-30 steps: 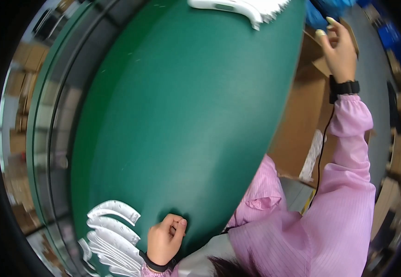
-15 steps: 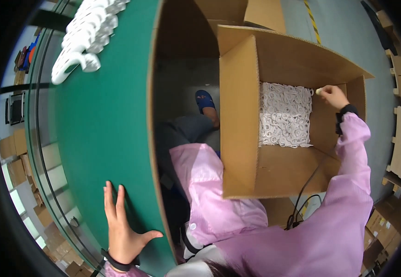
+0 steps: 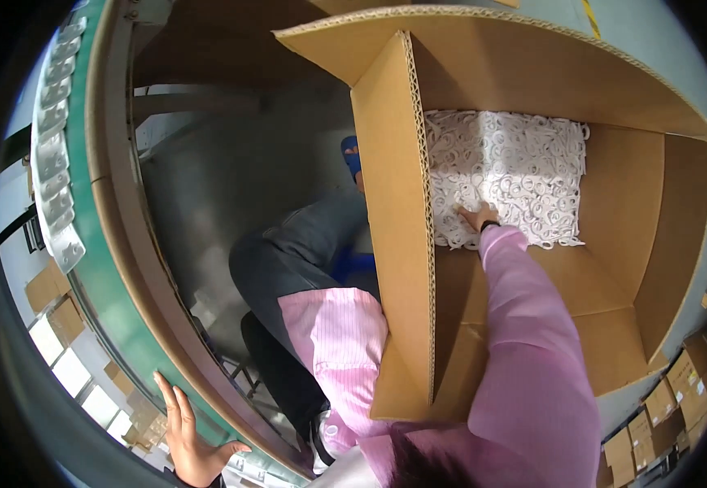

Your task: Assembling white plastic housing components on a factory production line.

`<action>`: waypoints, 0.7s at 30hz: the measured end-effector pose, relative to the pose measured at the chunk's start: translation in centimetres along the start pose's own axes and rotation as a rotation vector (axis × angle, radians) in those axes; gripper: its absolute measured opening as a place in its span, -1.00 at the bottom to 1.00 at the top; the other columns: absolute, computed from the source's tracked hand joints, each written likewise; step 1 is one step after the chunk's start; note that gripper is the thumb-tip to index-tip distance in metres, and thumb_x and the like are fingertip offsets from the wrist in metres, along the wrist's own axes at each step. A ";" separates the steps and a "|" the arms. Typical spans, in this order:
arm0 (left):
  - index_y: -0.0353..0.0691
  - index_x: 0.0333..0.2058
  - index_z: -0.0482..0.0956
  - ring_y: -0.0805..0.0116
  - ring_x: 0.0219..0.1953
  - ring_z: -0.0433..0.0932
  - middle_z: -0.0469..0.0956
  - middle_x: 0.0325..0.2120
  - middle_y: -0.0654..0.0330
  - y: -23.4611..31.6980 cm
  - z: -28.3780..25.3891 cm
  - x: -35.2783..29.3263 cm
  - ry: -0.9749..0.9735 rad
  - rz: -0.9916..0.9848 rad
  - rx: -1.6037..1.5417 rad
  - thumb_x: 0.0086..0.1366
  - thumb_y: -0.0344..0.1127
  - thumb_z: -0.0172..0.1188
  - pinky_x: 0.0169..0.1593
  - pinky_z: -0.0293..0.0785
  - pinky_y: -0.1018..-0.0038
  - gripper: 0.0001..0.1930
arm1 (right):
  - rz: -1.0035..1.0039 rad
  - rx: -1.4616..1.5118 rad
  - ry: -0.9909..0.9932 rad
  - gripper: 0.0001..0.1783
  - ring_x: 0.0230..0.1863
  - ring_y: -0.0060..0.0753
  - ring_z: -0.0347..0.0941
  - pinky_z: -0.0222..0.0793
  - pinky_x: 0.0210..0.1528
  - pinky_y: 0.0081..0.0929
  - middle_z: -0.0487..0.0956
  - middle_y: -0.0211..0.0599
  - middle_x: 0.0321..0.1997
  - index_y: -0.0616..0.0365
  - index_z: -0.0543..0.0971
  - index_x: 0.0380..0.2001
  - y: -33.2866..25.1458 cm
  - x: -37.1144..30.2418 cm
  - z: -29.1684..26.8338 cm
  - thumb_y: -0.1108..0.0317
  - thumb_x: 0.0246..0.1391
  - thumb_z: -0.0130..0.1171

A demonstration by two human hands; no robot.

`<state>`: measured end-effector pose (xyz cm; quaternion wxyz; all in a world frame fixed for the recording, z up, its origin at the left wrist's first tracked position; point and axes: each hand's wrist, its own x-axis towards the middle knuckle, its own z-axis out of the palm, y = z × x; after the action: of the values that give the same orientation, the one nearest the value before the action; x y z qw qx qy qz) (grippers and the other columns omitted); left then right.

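Inside the large cardboard box point(image 3: 394, 203) lies a layer of many small white ring-shaped plastic parts point(image 3: 524, 175). My right hand point(image 3: 479, 217) reaches down among them near the layer's close edge. Its fingers are bent together at the parts, and anything they pinch is too small to make out. On the left, my left hand point(image 3: 193, 446) is open, fingers stretched and thumb apart, at the edge of the green tabletop point(image 3: 130, 313). Nothing is in it. A row of white molded pieces point(image 3: 54, 146) lies along the table's far left.
The box stands close by my legs point(image 3: 305, 244), its tall walls surrounding my right forearm. A brown edge strip point(image 3: 138, 268) borders the tabletop. More cardboard cartons point(image 3: 679, 390) are stacked at the lower right. Yellow-black floor tape point(image 3: 590, 18) shows at the top.
My right hand has gone from the box's right side down and left into the white parts. The view has swung toward the box, and the table now appears farther left. My left hand stays open.
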<state>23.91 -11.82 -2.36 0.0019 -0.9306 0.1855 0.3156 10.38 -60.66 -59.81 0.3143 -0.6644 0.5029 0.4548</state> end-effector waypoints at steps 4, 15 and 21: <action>-0.03 0.54 -0.15 -0.34 0.45 0.14 -0.21 0.52 -0.25 -0.8 0.6 0.1 0.002 -0.013 0.010 -0.62 0.21 0.69 0.36 0.32 0.00 0.69 | 0.072 0.159 -0.068 0.52 0.52 0.16 0.15 0.09 0.51 -0.06 0.22 0.25 0.50 0.33 0.02 0.51 7.0 10.2 6.0 -0.70 -0.21 0.16; -0.08 0.54 -0.13 -0.33 0.48 0.07 -0.20 0.51 -0.30 -0.5 0.6 -1.7 -0.022 -0.087 0.041 -0.57 0.17 0.73 0.38 0.28 0.02 0.66 | 0.120 0.496 0.005 0.47 0.47 0.19 0.20 0.07 0.51 -0.10 0.27 0.25 0.45 0.17 0.05 0.48 11.6 1.6 16.9 -0.49 -0.34 0.45; -0.08 0.54 -0.13 -0.33 0.47 0.11 -0.19 0.51 -0.29 0.1 0.9 0.3 0.002 -0.003 -0.021 -0.61 0.17 0.73 0.35 0.33 0.02 0.69 | 0.107 0.666 0.185 0.37 0.39 0.15 0.29 0.19 0.42 -0.10 0.35 0.22 0.38 0.16 0.08 0.46 49.8 -32.8 36.3 -0.32 -0.31 0.50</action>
<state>23.54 -11.91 -3.26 -0.0076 -0.9311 0.1809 0.3167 -50.24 -31.11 -41.72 0.4427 -0.5367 0.6840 0.2195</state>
